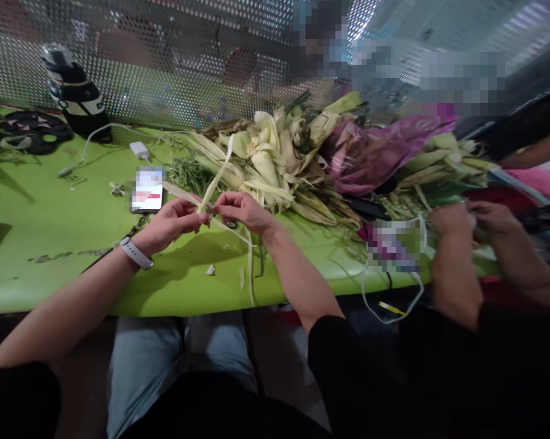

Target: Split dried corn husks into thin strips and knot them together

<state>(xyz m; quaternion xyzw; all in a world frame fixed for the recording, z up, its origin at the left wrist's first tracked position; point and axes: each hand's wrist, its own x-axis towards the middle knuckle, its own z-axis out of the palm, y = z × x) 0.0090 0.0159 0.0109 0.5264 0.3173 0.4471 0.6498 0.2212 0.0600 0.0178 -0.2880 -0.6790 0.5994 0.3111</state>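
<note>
Pale corn husk strips (219,173) cross between my two hands above the green tabletop (165,277). Fingers pinched, my left hand (177,221) grips the strips where they meet; a white watch band is on that wrist. Close beside it, my right hand (244,210) is also closed, fingertips on the strips at the crossing. One strip sticks up and away from me, another points left, and others trail down to the right. Exactly how they are joined is hidden by my fingers. Past my hands lies a big heap of corn husks (275,155).
A lit phone (147,190) lies beyond my left hand, with a white charger (139,150) near it. A dark bottle (76,97) stands back left. Right of the heap are a pink plastic bag (371,152), a lanyard badge (396,244) and another person's hands (453,218).
</note>
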